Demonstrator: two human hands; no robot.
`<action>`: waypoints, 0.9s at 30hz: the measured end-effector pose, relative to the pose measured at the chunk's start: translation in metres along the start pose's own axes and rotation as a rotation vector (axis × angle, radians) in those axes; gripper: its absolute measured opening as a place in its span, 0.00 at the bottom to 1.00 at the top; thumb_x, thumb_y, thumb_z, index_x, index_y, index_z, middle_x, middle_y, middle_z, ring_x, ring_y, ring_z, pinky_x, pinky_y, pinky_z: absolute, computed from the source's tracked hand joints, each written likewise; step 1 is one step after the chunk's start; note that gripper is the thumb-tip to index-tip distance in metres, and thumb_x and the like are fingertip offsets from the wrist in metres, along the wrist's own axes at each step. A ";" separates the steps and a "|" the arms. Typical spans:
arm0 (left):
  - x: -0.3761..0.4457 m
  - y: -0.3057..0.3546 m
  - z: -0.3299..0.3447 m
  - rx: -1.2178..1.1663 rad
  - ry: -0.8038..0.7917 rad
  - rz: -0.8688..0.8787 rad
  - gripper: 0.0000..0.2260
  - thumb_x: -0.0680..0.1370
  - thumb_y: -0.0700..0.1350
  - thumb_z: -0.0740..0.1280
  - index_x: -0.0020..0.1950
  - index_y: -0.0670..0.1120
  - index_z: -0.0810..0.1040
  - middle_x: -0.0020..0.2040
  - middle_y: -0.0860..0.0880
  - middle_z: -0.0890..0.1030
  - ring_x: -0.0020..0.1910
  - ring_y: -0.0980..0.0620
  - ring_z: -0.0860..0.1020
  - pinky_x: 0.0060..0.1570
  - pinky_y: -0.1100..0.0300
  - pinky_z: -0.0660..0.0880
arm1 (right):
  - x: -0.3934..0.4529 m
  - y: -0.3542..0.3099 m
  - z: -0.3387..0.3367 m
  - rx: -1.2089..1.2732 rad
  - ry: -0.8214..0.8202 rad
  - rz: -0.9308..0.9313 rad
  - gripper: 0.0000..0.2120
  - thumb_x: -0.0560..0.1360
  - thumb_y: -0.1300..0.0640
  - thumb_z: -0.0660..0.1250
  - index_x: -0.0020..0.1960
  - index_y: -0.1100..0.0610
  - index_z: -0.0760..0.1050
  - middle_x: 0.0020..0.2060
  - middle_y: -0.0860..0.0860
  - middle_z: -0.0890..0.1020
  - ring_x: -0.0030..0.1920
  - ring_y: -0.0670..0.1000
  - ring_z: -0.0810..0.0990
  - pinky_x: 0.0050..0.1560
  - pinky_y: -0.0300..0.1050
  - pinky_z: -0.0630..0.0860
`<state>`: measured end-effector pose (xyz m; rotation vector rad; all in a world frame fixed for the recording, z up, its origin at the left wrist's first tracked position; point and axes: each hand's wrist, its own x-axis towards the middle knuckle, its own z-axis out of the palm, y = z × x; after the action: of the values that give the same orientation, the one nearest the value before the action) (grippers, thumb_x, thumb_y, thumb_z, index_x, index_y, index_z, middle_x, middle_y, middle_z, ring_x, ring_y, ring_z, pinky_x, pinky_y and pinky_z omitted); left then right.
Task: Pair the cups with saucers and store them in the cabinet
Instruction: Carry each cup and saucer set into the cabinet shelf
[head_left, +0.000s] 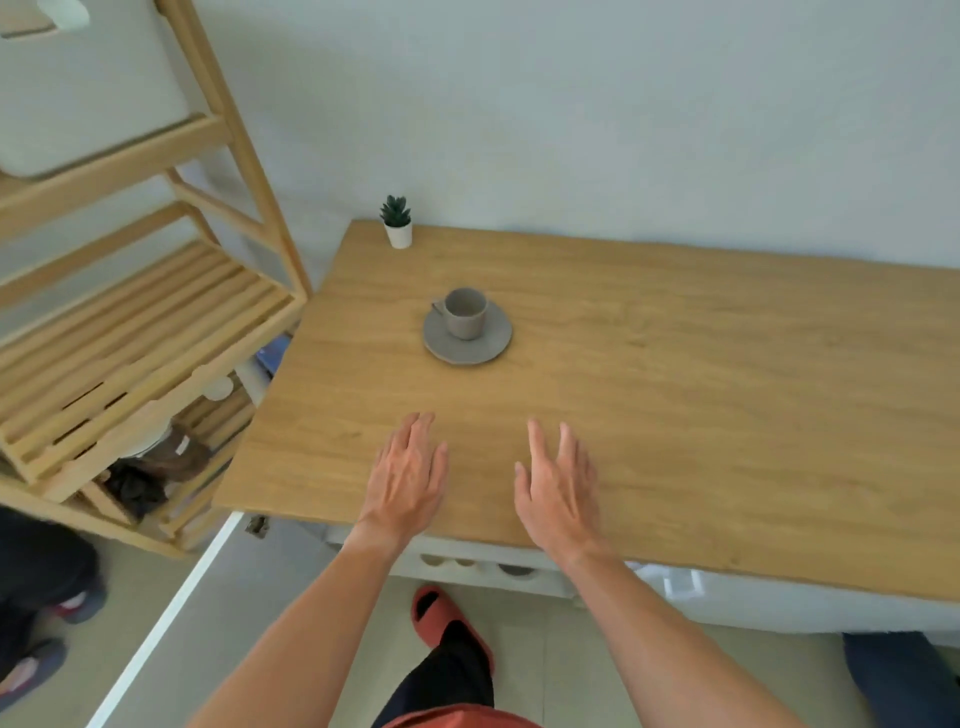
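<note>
A grey cup stands upright on a grey saucer in the middle of the wooden tabletop, its handle turned to the left. My left hand and my right hand hover over the table's near edge, well short of the cup. Both have straight, spread fingers and hold nothing. Below the tabletop's front edge a white cabinet shelf shows several pale rims of crockery, mostly hidden by my arms.
A small potted plant stands at the table's far left corner. A slatted wooden shelf rack stands to the left. An open white cabinet door juts out at lower left. Another person's feet are on the floor at left.
</note>
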<state>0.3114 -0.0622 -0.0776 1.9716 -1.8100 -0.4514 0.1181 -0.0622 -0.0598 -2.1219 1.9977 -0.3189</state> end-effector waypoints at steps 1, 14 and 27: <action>0.015 0.000 -0.002 0.000 0.015 0.005 0.24 0.80 0.53 0.53 0.72 0.41 0.67 0.69 0.39 0.72 0.66 0.40 0.73 0.64 0.47 0.72 | 0.016 -0.003 0.000 -0.006 -0.010 -0.008 0.29 0.81 0.49 0.58 0.79 0.52 0.56 0.73 0.63 0.63 0.68 0.62 0.67 0.68 0.56 0.67; 0.185 -0.025 -0.003 0.042 -0.061 0.070 0.36 0.77 0.64 0.59 0.77 0.44 0.55 0.75 0.43 0.63 0.74 0.44 0.63 0.71 0.45 0.65 | 0.182 -0.049 0.018 0.420 -0.120 0.377 0.27 0.81 0.52 0.62 0.76 0.56 0.58 0.68 0.61 0.68 0.70 0.61 0.67 0.69 0.55 0.66; 0.232 -0.016 0.023 -0.242 -0.002 0.075 0.35 0.66 0.65 0.73 0.67 0.50 0.66 0.62 0.52 0.74 0.63 0.51 0.71 0.62 0.48 0.72 | 0.247 -0.047 0.041 0.686 -0.128 0.731 0.10 0.73 0.55 0.73 0.50 0.54 0.73 0.48 0.52 0.81 0.49 0.56 0.81 0.53 0.56 0.80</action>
<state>0.3358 -0.2935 -0.0944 1.7349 -1.7343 -0.6173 0.1890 -0.3053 -0.0814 -0.9197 2.0247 -0.5965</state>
